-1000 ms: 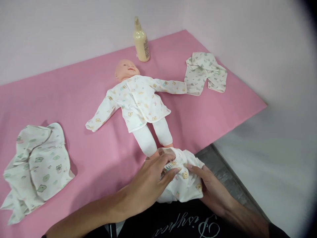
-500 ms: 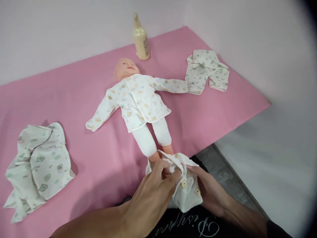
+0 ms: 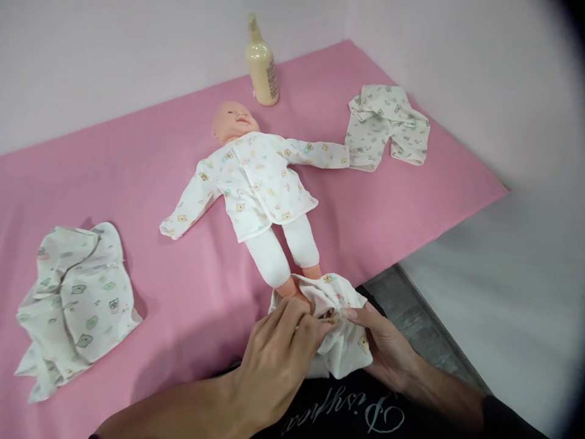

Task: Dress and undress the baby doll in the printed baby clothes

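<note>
A baby doll [image 3: 235, 122] lies on its back, wearing a white bear-print jacket [image 3: 262, 183] and white coverings on its thighs. Its lower legs point toward me, and its feet are inside bunched white bear-print baby pants [image 3: 342, 353]. My left hand [image 3: 278, 344] is closed on the cloth at the opening, with the fingertips pinched near one foot. From the other side, my right hand [image 3: 384, 338] holds the same pants, thumb on top and fingers underneath. The feet are mostly hidden by cloth and fingers.
A cream pump bottle [image 3: 262, 73] stands behind the doll's head. Green-print baby pants [image 3: 388, 131] lie at the right, touching the doll's sleeve. A folded green-print garment [image 3: 86, 305] lies at the left. The pink table [image 3: 183, 317] ends just before my body, with walls behind and right.
My left hand's fingers have shifted and bent over the opening of the pants, which now gapes a little more around the foot. The right hand keeps its hold. The view has shifted slightly.
</note>
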`<state>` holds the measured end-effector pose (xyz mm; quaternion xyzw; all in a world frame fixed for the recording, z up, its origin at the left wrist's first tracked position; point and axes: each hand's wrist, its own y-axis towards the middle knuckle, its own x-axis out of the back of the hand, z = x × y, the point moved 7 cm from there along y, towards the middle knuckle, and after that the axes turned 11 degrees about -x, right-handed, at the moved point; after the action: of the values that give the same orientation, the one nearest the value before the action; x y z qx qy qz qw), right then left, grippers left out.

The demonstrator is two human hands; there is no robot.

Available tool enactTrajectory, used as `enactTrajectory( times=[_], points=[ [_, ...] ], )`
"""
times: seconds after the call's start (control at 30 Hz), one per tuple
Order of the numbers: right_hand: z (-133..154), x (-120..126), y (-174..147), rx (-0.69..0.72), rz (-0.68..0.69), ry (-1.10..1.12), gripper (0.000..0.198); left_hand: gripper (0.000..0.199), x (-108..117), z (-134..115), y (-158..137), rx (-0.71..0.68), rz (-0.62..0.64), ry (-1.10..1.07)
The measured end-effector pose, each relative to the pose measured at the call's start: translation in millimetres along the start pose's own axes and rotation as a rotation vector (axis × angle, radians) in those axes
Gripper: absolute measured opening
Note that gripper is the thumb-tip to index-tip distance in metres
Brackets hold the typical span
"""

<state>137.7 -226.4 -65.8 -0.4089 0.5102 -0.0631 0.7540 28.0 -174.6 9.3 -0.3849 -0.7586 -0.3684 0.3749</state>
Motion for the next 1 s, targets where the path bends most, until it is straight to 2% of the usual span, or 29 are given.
enactTrajectory(
  times=[0.1, 0.2, 0.3, 0.37, 0.53, 0.73, 0.87, 1.0],
  points=[
    [0.9, -4.2, -0.1, -0.001, 0.005, -0.056, 0.046, 0.007, 6.8, 3.2, 9.1, -0.032, 0.023, 0.015],
    [2.2, -4.9, -0.9, 0.016, -0.002, -0.105, 0.041, 0.009, 10.3, 13.6, 21.8, 0.004, 0.158, -0.123],
    [3.2, -6.5, -2.0, 0.015, 0.002, -0.116, 0.043, 0.017, 8.2, 23.7, 28.3, 0.039, 0.323, -0.214],
    [4.7, -9.7, -3.3, 0.011, 0.016, -0.108, 0.047, 0.017, 5.8, 26.5, 29.2, 0.023, 0.38, -0.227],
    [8.9, -14.1, -6.4, -0.008, 0.026, -0.106, 0.049, 0.015, -0.8, 24.0, 27.1, -0.119, 0.348, -0.163],
    [4.8, -5.0, -2.8, -0.024, 0.038, -0.211, 0.029, 0.007, -13.4, 21.4, 23.4, -0.183, 0.369, -0.152],
    [3.0, 0.3, -2.2, -0.01, 0.032, -0.201, 0.028, 0.01, -2.5, 24.0, 32.3, -0.223, 0.414, -0.109],
    [2.9, 2.2, -5.2, -0.013, 0.011, -0.205, 0.03, 0.022, 11.4, 44.5, 54.2, -0.2, 0.431, -0.005]
  ],
)
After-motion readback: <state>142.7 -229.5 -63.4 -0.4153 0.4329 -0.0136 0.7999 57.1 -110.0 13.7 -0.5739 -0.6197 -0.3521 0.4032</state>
